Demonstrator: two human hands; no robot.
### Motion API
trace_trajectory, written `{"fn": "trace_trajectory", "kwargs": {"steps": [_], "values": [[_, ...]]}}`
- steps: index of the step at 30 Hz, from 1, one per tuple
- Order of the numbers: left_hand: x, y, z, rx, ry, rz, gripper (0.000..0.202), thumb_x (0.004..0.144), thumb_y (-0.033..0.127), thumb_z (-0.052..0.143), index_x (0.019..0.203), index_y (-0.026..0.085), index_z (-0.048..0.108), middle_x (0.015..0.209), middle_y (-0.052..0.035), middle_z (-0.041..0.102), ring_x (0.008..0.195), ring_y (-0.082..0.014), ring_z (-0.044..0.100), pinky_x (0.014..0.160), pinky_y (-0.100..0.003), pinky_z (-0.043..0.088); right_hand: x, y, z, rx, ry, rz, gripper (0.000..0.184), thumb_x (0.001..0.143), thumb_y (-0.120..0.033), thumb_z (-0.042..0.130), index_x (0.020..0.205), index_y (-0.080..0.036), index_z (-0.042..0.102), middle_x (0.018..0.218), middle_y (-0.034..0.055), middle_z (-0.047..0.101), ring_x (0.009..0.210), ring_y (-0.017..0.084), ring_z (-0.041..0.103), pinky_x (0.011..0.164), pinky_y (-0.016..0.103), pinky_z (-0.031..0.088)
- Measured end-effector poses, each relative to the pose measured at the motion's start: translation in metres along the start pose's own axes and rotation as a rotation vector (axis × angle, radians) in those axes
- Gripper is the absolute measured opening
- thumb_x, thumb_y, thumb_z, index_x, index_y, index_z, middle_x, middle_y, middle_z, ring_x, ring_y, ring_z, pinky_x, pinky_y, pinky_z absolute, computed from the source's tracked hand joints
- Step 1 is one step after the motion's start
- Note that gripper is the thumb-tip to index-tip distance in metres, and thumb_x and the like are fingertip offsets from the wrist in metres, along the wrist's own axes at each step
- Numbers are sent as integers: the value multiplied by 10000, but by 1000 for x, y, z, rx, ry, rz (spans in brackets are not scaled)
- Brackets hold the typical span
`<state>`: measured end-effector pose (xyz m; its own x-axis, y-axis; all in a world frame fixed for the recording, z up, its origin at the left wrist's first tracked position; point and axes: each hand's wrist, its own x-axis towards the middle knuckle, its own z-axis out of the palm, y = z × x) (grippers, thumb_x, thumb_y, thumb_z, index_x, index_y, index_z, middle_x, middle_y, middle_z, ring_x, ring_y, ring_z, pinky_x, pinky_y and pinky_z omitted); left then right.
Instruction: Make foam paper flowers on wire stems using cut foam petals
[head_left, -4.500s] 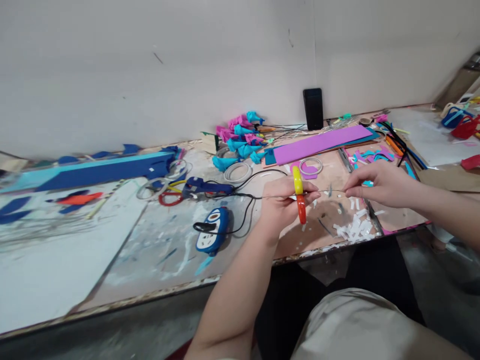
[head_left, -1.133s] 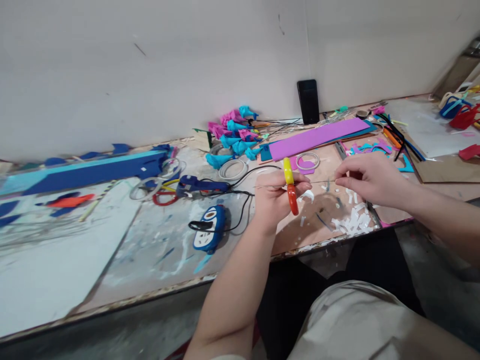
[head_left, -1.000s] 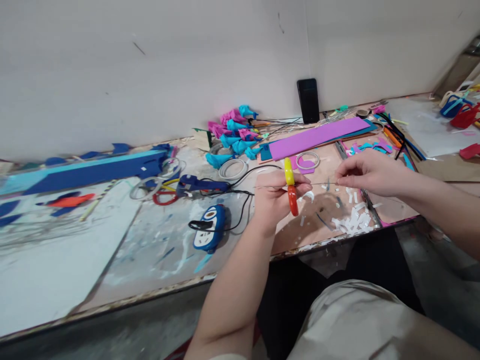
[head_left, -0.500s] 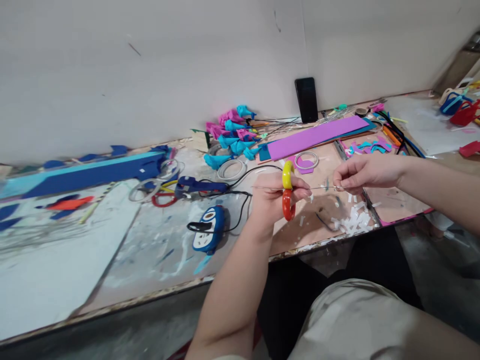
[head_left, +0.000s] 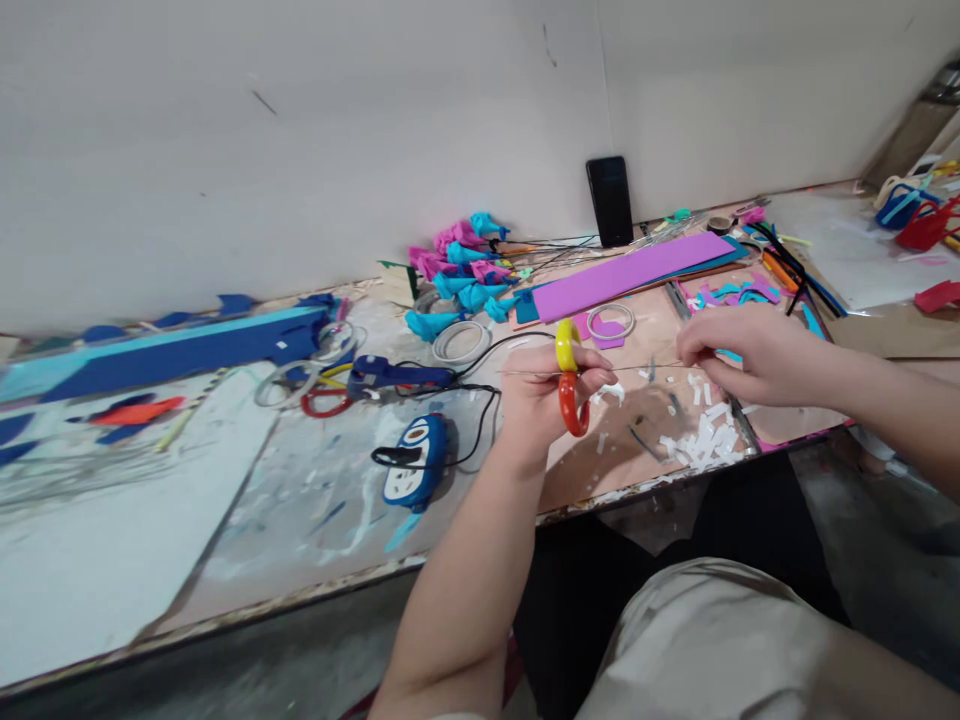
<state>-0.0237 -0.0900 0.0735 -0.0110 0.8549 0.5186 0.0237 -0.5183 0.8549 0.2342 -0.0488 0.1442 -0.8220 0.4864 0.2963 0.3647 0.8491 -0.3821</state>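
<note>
My left hand point(head_left: 536, 385) is closed round a thin wire point(head_left: 637, 370) that runs sideways above the table. Hooked in the same hand is a pair of scissors point(head_left: 566, 345), its yellow and red handle loops sticking out and its blades hidden. At the wire's other end, my right hand point(head_left: 720, 350) has its fingers pinched together on it; the fingertips are partly hidden. Below the hands, many small white scraps point(head_left: 705, 438) lie on the board near the table's front edge.
A blue glue gun point(head_left: 401, 373) and a blue power strip point(head_left: 416, 460) with black cords lie to the left. Pink and blue paper flowers point(head_left: 465, 270) lie behind. A purple strip point(head_left: 637, 272), tape rolls point(head_left: 460, 342) and a phone point(head_left: 610, 200) against the wall are also there.
My right hand has shifted slightly right, farther from my left hand along the wire, and turned so its back shows more. The left hand has barely moved, still holding scissors and wire.
</note>
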Motion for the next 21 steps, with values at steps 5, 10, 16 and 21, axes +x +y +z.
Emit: {"fn": "trace_trajectory", "kwargs": {"steps": [5, 10, 16, 21], "values": [[1, -2, 0, 3, 28, -1, 221, 766, 400, 845, 734, 190, 786, 654, -27, 711, 598, -152, 670, 528, -251, 528, -12, -7, 11, -351, 206, -147, 124, 962, -197, 551, 901, -206, 658, 958, 91, 696, 883, 218, 641, 764, 337, 493], [2, -1, 0, -19, 38, 21, 188, 785, 371, 832, 742, 194, 789, 686, -37, 742, 640, -175, 709, 544, -258, 540, -20, -7, 16, -574, 266, -185, 277, 1018, -154, 447, 926, -208, 703, 949, 80, 749, 803, 195, 653, 711, 332, 476], [3, 0, -1, -27, 41, 41, 195, 791, 366, 830, 735, 186, 782, 686, -37, 743, 609, -157, 690, 538, -251, 539, -16, -11, 9, -193, 221, 82, 157, 954, -253, 629, 881, -218, 764, 843, 42, 788, 796, 196, 710, 722, 320, 481], [4, 1, 0, -59, 31, 25, 224, 778, 382, 846, 705, 185, 770, 660, -29, 724, 581, -144, 672, 532, -246, 542, -5, -3, -1, 350, 61, 369, 106, 844, -302, 710, 858, -206, 752, 773, 16, 769, 733, 179, 717, 674, 293, 510]]}}
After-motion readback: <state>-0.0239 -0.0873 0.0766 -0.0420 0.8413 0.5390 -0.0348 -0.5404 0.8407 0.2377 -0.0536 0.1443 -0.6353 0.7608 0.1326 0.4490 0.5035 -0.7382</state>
